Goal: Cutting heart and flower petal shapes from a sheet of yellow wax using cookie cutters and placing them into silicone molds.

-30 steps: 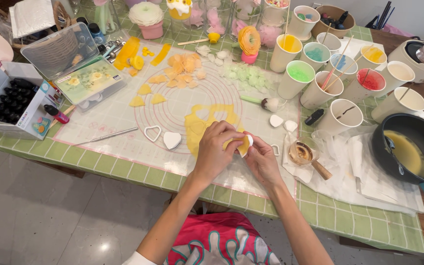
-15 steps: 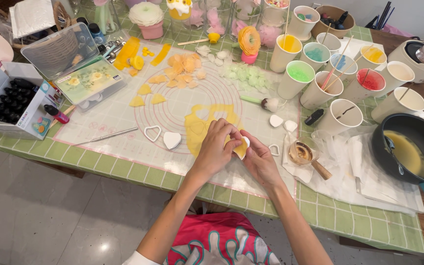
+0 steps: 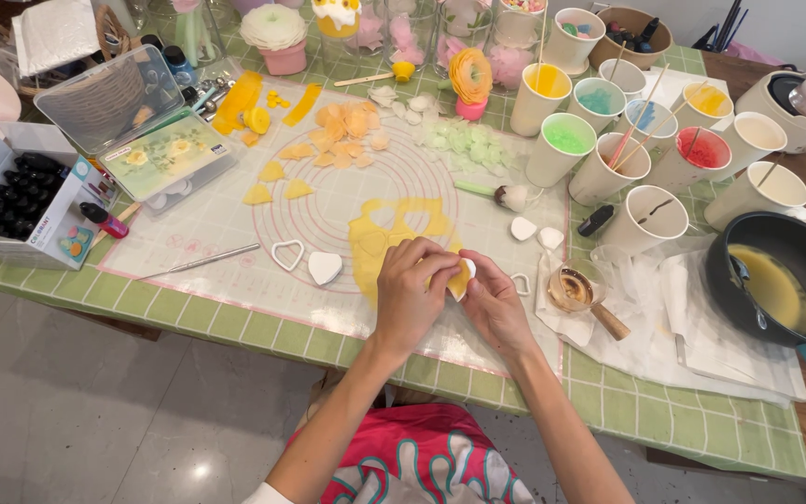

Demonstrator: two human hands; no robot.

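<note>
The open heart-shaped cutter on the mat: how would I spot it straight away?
Find the pale mat with red rings on the green checked table. Left of the left hand lies the heart cutter, a mere white outline, unlike the solid white heart beside it.

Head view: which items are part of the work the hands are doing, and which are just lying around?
In use:
left hand
right hand
yellow petal piece held between them
yellow rolled sheet
silicone mat

Lying about:
heart cutter
paper cups
black pan
metal tool
</note>
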